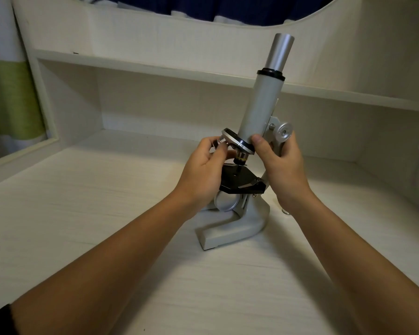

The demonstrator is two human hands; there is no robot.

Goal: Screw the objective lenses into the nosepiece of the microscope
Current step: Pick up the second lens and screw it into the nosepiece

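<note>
A grey microscope stands on the white desk, its tube tilted up to the right. The round nosepiece sits at the tube's lower end. One brass-and-black objective lens hangs from it over the black stage. My left hand pinches a second, silver objective lens at the nosepiece's left side; fingers hide most of it. My right hand wraps the microscope's arm just below the tube, thumb on the tube's base.
The silver focus knob sticks out just above my right hand. A shelf runs across behind the microscope. A small shiny object lies on the desk beside my right wrist. A green and white curtain hangs at left.
</note>
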